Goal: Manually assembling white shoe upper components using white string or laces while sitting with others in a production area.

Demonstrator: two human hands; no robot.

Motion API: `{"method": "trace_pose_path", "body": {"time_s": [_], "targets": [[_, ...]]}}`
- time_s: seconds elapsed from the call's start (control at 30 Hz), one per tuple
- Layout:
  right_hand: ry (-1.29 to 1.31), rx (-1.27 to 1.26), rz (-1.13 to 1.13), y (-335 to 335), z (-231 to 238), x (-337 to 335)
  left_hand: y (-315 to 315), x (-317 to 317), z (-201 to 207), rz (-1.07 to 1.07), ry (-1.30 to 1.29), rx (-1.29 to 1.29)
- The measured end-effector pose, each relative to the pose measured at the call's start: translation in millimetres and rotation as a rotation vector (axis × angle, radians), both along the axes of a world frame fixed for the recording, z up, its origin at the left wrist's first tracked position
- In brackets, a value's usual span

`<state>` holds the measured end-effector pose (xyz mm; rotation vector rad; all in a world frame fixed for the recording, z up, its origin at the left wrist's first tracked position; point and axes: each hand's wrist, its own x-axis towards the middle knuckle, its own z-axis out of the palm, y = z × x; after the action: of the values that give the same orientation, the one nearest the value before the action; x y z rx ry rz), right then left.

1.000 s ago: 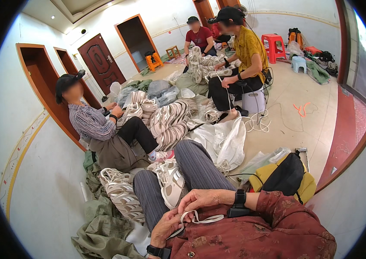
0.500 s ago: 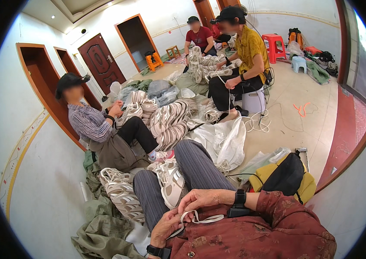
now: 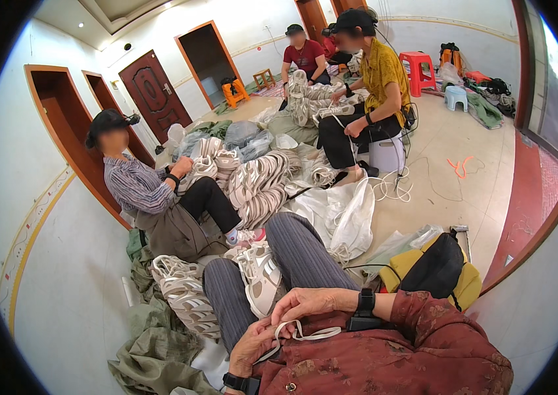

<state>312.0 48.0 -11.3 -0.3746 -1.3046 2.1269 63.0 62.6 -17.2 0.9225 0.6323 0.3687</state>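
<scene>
My left hand (image 3: 251,345) and my right hand (image 3: 306,304) meet low in the middle, over my lap. Both pinch a white shoelace (image 3: 300,333) that loops between them. A white and grey sneaker (image 3: 260,276) rests between my knees, just above the hands. My legs wear grey striped trousers (image 3: 305,253). A dark watch sits on each wrist.
A row of white sneakers (image 3: 180,293) lies on green cloth at my left. A yellow and black bag (image 3: 438,270) is at my right. White sacks (image 3: 338,214) and sneaker piles (image 3: 259,184) lie ahead. Three other people sit working on sneakers, one at the left wall.
</scene>
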Motion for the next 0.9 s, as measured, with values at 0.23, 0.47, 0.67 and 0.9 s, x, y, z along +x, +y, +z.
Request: {"method": "trace_pose_path", "body": {"time_s": [0.23,0.47,0.67,0.9], "targets": [[-0.028,-0.012,-0.016,-3.4,6.0,0.5,-1.3,1.4,0.9,0.016,0.031,0.04],[-0.016,-0.035,-0.014,-3.9,6.1,0.9,-1.9,2.7,3.3,0.004,0.028,0.047],[-0.006,-0.043,-0.006,-3.0,6.1,0.9,-0.4,-0.2,0.1,-0.012,0.003,0.011],[-0.029,-0.036,-0.013,-5.5,11.5,2.1,-0.9,-0.2,0.0,-0.02,-0.002,0.019]]}}
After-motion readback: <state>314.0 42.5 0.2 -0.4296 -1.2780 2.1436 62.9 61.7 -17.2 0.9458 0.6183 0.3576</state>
